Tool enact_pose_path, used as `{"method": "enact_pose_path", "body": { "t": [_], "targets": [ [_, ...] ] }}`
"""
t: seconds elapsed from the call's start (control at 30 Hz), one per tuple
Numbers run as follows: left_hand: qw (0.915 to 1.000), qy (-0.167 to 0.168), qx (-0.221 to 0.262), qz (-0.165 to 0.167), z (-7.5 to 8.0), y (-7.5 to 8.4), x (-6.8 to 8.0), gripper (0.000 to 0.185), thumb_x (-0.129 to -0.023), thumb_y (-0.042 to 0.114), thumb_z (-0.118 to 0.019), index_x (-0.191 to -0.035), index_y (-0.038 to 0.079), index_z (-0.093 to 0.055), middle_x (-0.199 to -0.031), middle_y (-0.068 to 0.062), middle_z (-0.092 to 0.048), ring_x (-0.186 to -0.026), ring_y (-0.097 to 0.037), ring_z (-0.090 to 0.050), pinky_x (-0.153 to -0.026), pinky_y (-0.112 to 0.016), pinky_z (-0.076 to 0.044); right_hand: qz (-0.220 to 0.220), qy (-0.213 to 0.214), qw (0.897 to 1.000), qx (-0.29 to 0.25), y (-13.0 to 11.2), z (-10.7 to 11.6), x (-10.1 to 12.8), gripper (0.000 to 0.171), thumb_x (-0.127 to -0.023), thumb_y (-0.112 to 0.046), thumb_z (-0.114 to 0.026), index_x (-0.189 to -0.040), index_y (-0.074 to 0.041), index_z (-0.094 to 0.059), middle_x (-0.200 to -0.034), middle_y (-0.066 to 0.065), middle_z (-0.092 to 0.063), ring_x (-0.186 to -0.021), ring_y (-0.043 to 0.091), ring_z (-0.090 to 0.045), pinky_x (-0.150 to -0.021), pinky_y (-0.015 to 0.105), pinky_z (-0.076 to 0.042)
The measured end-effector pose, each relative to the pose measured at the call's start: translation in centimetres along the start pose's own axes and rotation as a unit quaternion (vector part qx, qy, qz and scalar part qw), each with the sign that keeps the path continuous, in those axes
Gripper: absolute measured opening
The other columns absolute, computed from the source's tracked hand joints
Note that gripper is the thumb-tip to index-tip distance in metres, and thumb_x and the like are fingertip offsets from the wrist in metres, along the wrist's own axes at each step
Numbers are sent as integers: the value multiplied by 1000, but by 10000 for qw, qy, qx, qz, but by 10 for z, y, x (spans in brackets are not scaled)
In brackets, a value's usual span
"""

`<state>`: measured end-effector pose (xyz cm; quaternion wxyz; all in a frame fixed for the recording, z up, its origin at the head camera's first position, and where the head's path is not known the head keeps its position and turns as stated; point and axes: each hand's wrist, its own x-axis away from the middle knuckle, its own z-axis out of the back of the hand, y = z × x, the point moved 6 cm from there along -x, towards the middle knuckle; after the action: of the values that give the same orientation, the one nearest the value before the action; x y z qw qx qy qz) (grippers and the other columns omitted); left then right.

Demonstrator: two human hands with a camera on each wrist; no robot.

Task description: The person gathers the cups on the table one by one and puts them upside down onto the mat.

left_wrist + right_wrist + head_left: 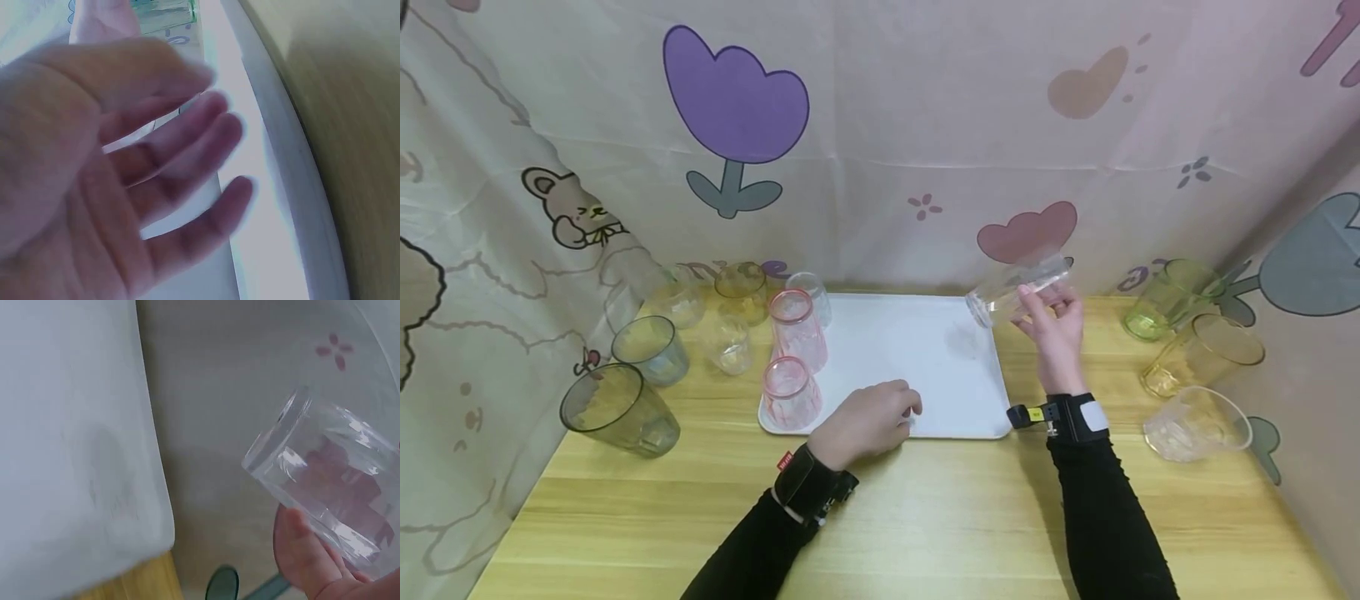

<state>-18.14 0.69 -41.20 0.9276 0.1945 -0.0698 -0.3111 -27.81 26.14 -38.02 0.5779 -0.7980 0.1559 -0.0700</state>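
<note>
Both forearms wear black sleeves with a dark band at each wrist. The left hand [867, 421] lies low, palm down, its fingers loosely extended and slightly spread, gripping nothing. The right hand [1051, 327] is raised higher, wrist upright, with its fingers and thumb curled in a grip.

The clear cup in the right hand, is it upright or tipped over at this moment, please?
Tipped. The right hand grips the clear cup on its side above the white tray, its thick base pointing left toward the tray.
</note>
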Motion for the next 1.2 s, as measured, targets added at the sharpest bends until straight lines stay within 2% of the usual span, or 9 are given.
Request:
{"method": "enact_pose_path", "body": {
  "t": [0.1,0.17,0.23,0.33,0.47,0.63,0.77,0.97,1.2],
  "targets": [
    [9979,614,-131,-129,9,1,-1,27,-97,17,-69,-124,13,-69,-117,0,-65,-97,-13,-64,-75,-29,-58,-44,-238,9996,126,4,-12,6,52,-96,-11,-74,-129,-13,-35,-120,5,-47,-101,15,-61,-86,32,-62],
    [9924,1197,-160,-252,17,3,-1,33,-96,17,-71,-128,11,-65,-122,-2,-63,-101,-15,-64,-73,-29,-59,-114,-425,9989,170,7,-19,11,51,-97,-12,-72,-130,-13,-33,-123,5,-46,-105,17,-61,-89,34,-62],
    [9828,1800,-166,-367,25,4,1,42,-93,16,-75,-132,9,-61,-126,-6,-60,-106,-19,-63,-73,-31,-60,-168,-641,9975,251,10,-26,15,51,-99,-15,-70,-133,-12,-32,-126,6,-47,-108,18,-62,-90,34,-61],
    [9660,2539,-35,-484,34,5,4,55,-88,14,-80,-136,4,-55,-133,-11,-55,-115,-25,-61,-81,-35,-61,-271,-974,9944,304,15,-37,21,55,-102,-19,-68,-140,-11,-30,-129,7,-49,-108,18,-64,-89,33,-62],
    [9488,3111,46,-547,39,4,6,73,-83,12,-85,-142,-1,-45,-140,-17,-47,-122,-31,-56,-96,-40,-57,-431,-1307,9898,377,22,-48,30,54,-103,-24,-65,-142,-12,-29,-126,8,-52,-99,14,-66,-86,32,-62],
    [9338,3525,194,-591,42,2,8,87,-78,12,-90,-146,-5,-37,-147,-22,-39,-129,-35,-49,-104,-42,-54,-633,-1755,9809,548,32,-62,41,56,-104,-24,-61,-146,-10,-26,-130,11,-52,-97,15,-67,-84,33,-63],
    [9260,3711,276,-632,43,2,8,93,-76,12,-92,-147,-5,-34,-149,-24,-36,-133,-36,-45,-110,-42,-49,-824,-2103,9725,563,38,-72,50,58,-104,-23,-58,-149,-6,-24,-135,16,-54,-99,16,-69,-83,36,-63],
    [9255,3731,302,-582,43,2,8,100,-75,13,-93,-150,-4,-30,-151,-24,-32,-135,-35,-43,-112,-38,-48,-1193,-2390,9618,601,46,-82,62,71,-104,-32,-57,-154,1,-18,-130,16,-53,-100,17,-70,-83,35,-63],
    [9238,3763,334,-630,45,3,9,99,-71,5,-93,-150,3,-33,-152,-22,-31,-133,-37,-45,-96,-41,-59,-1451,-2597,9526,635,52,-88,69,67,-106,-38,-52,-151,2,-21,-124,14,-50,-88,13,-70,-79,30,-62]
  ]
}}
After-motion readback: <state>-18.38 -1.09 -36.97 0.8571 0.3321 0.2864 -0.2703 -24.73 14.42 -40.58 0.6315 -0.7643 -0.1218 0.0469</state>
